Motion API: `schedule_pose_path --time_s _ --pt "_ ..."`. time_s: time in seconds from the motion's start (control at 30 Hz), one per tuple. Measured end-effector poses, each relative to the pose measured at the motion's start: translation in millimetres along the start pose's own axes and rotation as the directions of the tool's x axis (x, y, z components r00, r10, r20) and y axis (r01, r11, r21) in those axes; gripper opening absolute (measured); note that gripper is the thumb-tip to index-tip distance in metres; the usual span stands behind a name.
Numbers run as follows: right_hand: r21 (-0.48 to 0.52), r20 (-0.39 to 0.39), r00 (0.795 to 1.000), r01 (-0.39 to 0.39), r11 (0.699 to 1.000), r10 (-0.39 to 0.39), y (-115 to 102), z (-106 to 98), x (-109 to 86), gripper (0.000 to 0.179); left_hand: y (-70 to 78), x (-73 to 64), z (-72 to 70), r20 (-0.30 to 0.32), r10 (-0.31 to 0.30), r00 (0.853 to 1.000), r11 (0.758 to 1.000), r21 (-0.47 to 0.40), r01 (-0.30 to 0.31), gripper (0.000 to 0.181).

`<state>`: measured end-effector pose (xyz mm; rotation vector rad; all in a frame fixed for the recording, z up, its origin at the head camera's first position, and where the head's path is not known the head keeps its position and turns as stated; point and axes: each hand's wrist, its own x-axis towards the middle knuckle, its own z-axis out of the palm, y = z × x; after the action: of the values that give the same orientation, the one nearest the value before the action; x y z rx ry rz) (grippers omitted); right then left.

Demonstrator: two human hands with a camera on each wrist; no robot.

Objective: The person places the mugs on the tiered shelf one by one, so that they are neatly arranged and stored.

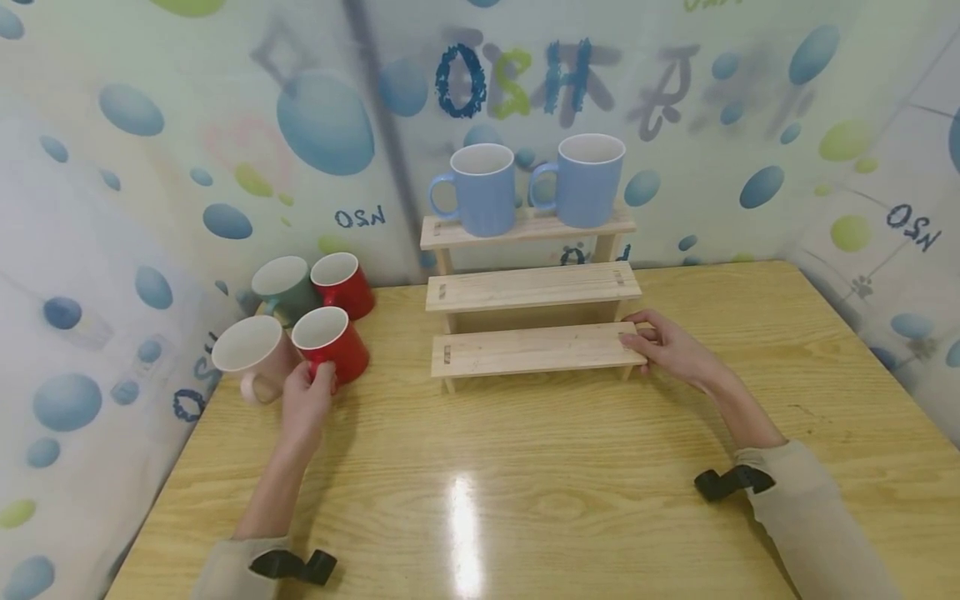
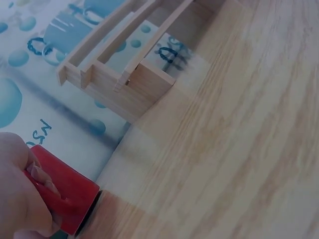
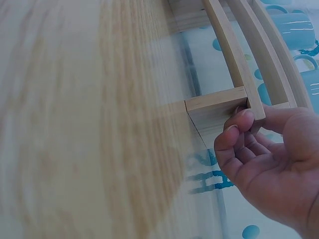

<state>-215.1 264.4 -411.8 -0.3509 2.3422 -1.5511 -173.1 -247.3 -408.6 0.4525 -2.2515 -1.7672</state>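
Note:
At the left of the table, my left hand (image 1: 307, 406) grips the handle of the nearer red mug (image 1: 332, 346); the left wrist view shows fingers curled round that handle. Close beside this mug stand a pink mug (image 1: 255, 357), a green mug (image 1: 286, 287) and a second red mug (image 1: 343, 286). My right hand (image 1: 670, 348) pinches the right end of the lowest step of a three-tier wooden rack (image 1: 534, 287), thumb on top. Two blue mugs (image 1: 484, 192) stand upright on the top tier, handles to the left. The middle and lowest tiers are bare.
The wood-grain table (image 1: 555, 483) meets a patterned curtain (image 1: 225, 125) behind and at both sides. The rack stands near the table's back edge. Black straps with wrist mounts (image 1: 735, 482) sit on both sleeves.

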Motion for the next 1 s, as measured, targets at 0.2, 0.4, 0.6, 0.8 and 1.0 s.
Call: schedule_pose_path --time_s 0.2,0.4,0.6,0.8,1.0 --pt "-0.001 0.001 1.000 0.002 1.000 -0.002 -0.5 0.1 0.8 0.051 -0.5 0.1 -1.5 -0.072 0.032 0.997 0.999 0.008 -0.032 0.022" --pt "0.012 0.004 1.000 0.004 1.000 -0.004 -0.2 -0.1 1.0 0.051 4.4 -1.9 -3.0 -0.110 0.029 0.994 0.999 -0.037 -0.033 0.025" --pt "0.007 0.009 1.000 0.000 1.000 0.000 0.6 0.1 0.6 0.053 9.2 -5.9 -3.5 -0.105 -0.005 0.994 0.996 -0.084 -0.004 0.025" --pt "0.015 0.010 1.000 0.000 1.000 -0.001 0.9 0.1 1.0 0.053 18.0 -9.9 -0.8 -0.119 0.023 0.993 0.993 -0.113 -0.037 0.024" --pt "0.013 0.009 1.000 0.004 1.000 -0.004 -0.1 -0.5 -0.2 0.052 29.5 -13.7 6.2 -0.124 0.065 0.990 0.989 -0.123 -0.080 0.023"
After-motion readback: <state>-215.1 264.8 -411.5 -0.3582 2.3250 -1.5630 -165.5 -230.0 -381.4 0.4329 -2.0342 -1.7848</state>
